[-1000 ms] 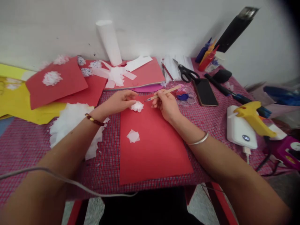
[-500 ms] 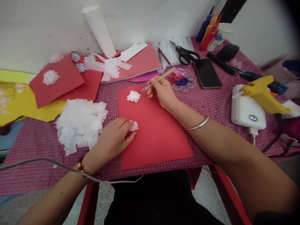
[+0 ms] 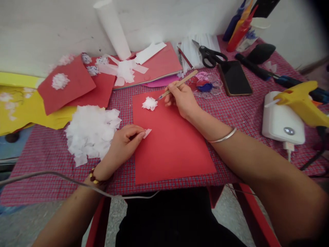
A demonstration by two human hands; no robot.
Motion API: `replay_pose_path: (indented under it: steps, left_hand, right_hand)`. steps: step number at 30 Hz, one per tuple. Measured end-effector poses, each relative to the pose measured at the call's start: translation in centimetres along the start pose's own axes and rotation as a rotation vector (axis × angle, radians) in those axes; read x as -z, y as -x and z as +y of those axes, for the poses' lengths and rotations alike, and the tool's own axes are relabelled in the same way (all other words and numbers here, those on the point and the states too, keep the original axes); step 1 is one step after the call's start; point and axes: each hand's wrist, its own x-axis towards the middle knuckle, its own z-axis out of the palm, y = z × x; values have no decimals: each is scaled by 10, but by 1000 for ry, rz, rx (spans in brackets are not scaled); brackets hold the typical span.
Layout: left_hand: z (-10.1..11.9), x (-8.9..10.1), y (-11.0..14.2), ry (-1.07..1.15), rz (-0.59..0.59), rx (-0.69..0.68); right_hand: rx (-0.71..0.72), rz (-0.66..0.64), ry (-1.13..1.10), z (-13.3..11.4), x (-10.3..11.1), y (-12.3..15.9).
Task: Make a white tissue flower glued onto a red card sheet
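A red paper sheet [image 3: 172,144] lies in front of me on the checked cloth. My left hand [image 3: 124,140] pinches a small white tissue piece [image 3: 147,133] at the sheet's left edge. My right hand [image 3: 181,99] grips a wooden stick [image 3: 180,83] like a pen, its tip pointing at a crumpled white tissue flower [image 3: 149,103] near the sheet's top. A heap of white tissue squares [image 3: 89,132] sits just left of my left hand.
Red and yellow sheets [image 3: 74,84] with tissue flowers lie at the back left, beside a white paper roll [image 3: 113,29]. Scissors [image 3: 210,55], a phone [image 3: 235,78], a small dish [image 3: 205,85], glue bottles [image 3: 240,27], a white power bank [image 3: 281,118] and a yellow glue gun [image 3: 303,101] fill the right.
My left hand left the tissue flower, came back towards me and closed its fingers on the small tissue piece. My right hand stayed by the flower with the stick.
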Motion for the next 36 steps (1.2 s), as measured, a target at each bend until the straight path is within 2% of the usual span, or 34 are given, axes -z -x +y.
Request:
replay_pose_path:
  steps: [5, 8, 12, 14, 16, 22, 30, 33, 36]
  left_hand:
    - [-1, 0, 1, 125, -6, 35]
    - [-2, 0, 5, 232, 71, 156]
    - [-1, 1, 6, 605, 194, 354]
    - [0, 4, 4, 753, 187, 393]
    - [2, 8, 0, 798, 137, 390]
    - [-1, 18, -12, 697, -17, 367]
    - [-14, 7, -9, 747, -130, 377]
    - [-14, 9, -7, 602, -159, 349]
    - [-15, 10, -5, 331, -124, 190]
  right_hand:
    - [-8, -10, -3, -1, 1, 0]
    - [-11, -6, 13, -2, 0, 0]
    - [-18, 25, -6, -8, -6, 6]
    - [-21, 18, -32, -12, -11, 12]
    - [-20, -21, -50, -16, -18, 19]
    - [-17, -139, -66, -20, -31, 34]
    - [-54, -181, -45, -19, -33, 41]
    - [-62, -219, -51, -18, -35, 43]
    - [-86, -234, -27, -17, -35, 44]
